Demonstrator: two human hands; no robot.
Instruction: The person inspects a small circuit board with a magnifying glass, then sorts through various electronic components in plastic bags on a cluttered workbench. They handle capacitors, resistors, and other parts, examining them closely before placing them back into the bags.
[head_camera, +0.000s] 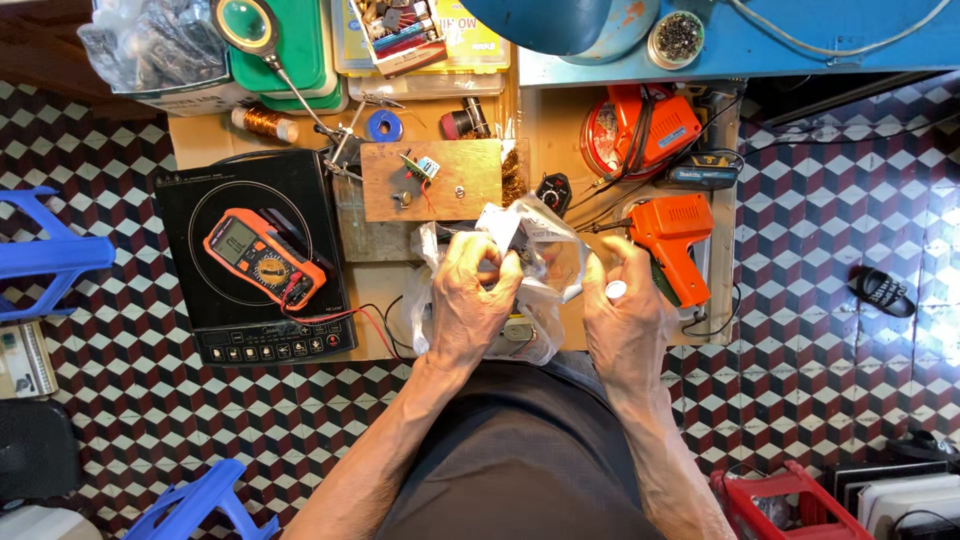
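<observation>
The left hand (470, 295) is seen back-up with its fingers curled tight around a clear plastic bag (535, 262), which is held above the near edge of the low wooden table (545, 125). The right hand (625, 310), at 3 o'clock from the bag, is also bent inward with the fingers closed on the bag's edge. An orange soldering gun (672, 240) lies at 1 o'clock from this hand, and an orange multimeter (262, 262) rests on a black induction cooker (255, 255) at 9 o'clock.

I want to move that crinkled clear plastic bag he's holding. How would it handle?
The crinkled clear plastic bag looks floppy: it bunches between the left hand and right hand. Probably light, as thin film. Its glossy surface may be slippery.
</observation>
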